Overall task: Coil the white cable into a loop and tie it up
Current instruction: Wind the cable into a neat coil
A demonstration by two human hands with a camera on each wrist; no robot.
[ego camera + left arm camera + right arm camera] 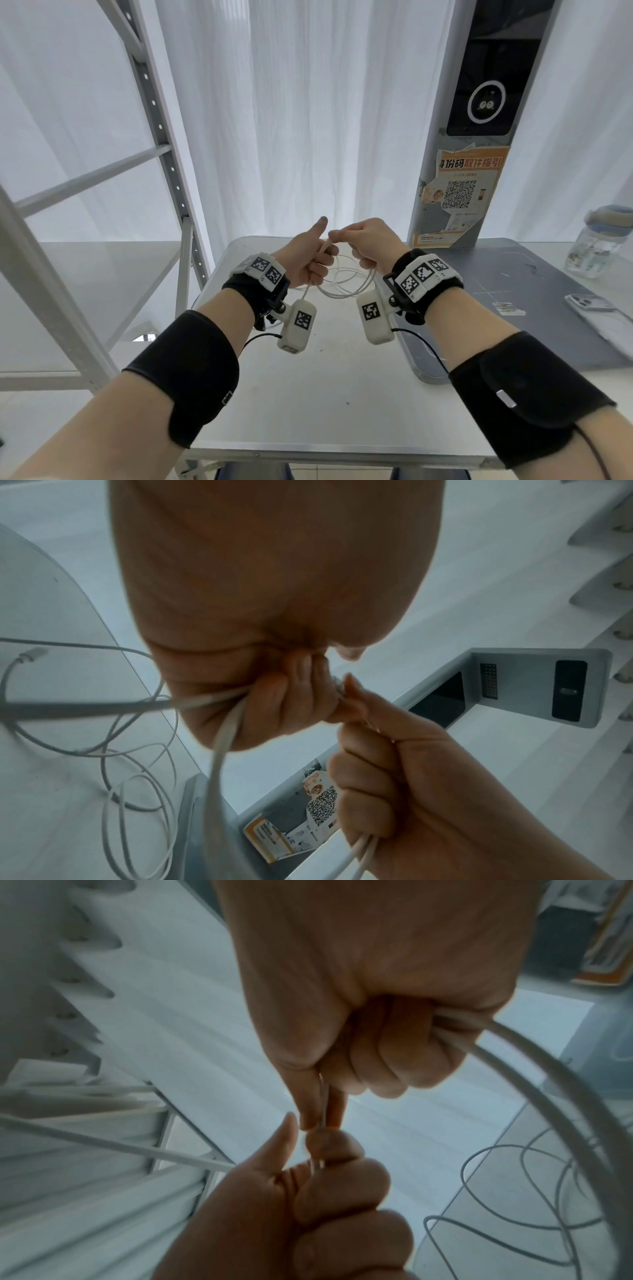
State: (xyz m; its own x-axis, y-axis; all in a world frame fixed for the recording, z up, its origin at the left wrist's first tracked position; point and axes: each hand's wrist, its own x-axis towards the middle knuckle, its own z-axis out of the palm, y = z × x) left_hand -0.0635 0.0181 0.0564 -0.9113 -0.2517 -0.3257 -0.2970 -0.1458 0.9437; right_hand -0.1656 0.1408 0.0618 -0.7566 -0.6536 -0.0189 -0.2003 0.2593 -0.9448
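Both hands are raised close together over the white table [308, 394], each gripping the white cable [342, 289]. My left hand [313, 263] is fisted round several strands with its thumb up. My right hand [359, 246] curls its fingers round the strands and pinches a thin stretch between thumb and forefinger right at the left fist. In the right wrist view that pinch [322, 1115] sits just above the left hand [318, 1199]. Slack cable [143, 785] lies in loose loops on the table, with a connector end [32, 653] beside them.
A grey metal shelf rack [164, 164] stands at the left. A pillar with a QR poster [459, 192] rises behind the table's right corner. On the grey table [513, 274] at the right are a phone [589, 305] and a clear jar [596, 246].
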